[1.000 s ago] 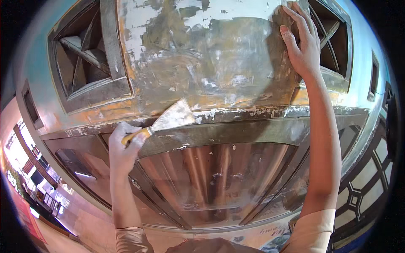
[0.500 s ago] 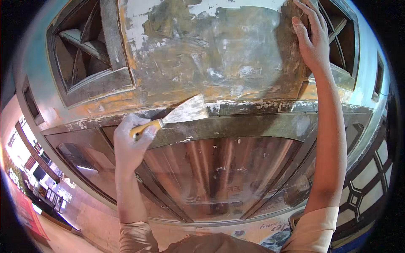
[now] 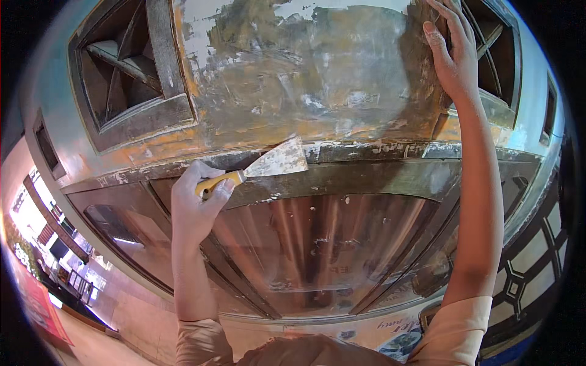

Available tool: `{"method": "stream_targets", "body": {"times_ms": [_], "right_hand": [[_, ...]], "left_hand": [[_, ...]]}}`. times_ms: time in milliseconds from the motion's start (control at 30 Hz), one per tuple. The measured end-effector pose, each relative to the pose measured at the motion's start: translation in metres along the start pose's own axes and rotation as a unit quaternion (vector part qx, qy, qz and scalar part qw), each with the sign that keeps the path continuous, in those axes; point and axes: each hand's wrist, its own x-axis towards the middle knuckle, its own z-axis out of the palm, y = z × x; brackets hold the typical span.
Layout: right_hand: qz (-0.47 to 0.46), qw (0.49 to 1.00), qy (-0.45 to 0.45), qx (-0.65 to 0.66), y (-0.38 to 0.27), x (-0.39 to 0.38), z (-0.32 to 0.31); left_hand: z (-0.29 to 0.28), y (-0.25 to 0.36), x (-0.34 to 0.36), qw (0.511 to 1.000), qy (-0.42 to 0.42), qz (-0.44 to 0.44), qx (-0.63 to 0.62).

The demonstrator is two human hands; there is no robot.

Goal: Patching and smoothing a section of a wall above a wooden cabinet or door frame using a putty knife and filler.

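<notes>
My left hand [image 3: 198, 198] is closed round the yellow handle [image 3: 217, 183] of a putty knife. Its wide, paint-speckled blade [image 3: 278, 161] lies against the chipped dark ledge [image 3: 366, 150] above an arched glazed frame. At the top right, my right hand [image 3: 455, 55] rests with fingers apart on the edge of a patchy grey-and-ochre panel [image 3: 293, 67], beside a recessed opening.
Dark lattice openings [image 3: 128, 67] flank the panel in a pale blue wall [image 3: 61, 91]. Below are reddish glazed panes [image 3: 305, 250]. A tiled floor [image 3: 128, 299] and bright doorway show at lower left, a dark patterned grille [image 3: 531, 262] at lower right.
My left hand and the putty knife have moved right and slightly upward along the ledge. My right hand has shifted a little right in the picture, along with the view, and stays on the panel.
</notes>
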Motion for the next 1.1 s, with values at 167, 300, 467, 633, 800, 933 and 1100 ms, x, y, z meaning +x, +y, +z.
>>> {"method": "stream_targets", "body": {"times_ms": [167, 300, 467, 633, 800, 933, 1100], "right_hand": [[-0.017, 1.0, 0.003, -0.012, 0.001, 0.002, -0.001], [-0.021, 1.0, 0.003, -0.007, 0.003, 0.002, 0.002], [-0.007, 1.0, -0.001, -0.008, 0.003, 0.0, -0.001], [-0.023, 1.0, -0.002, -0.011, 0.004, -0.001, -0.003], [-0.018, 1.0, -0.006, 0.019, 0.003, 0.001, -0.003], [-0.023, 0.999, -0.002, 0.024, 0.003, 0.0, -0.005], [-0.004, 0.999, -0.026, 0.041, 0.001, -0.002, -0.013]], "left_hand": [[-0.02, -0.012, 0.002, 1.0, 0.028, -0.006, -0.007], [0.013, 0.011, 0.014, 0.999, -0.007, -0.007, -0.04], [0.043, 0.033, 0.011, 0.999, -0.021, 0.001, -0.027], [0.005, 0.011, 0.014, 0.996, 0.083, 0.018, 0.009], [-0.006, 0.035, 0.049, 0.996, 0.056, 0.038, 0.051], [0.02, 0.072, 0.06, 0.997, 0.02, 0.053, 0.059], [-0.03, 0.042, 0.067, 0.995, 0.056, 0.065, 0.058]]}}
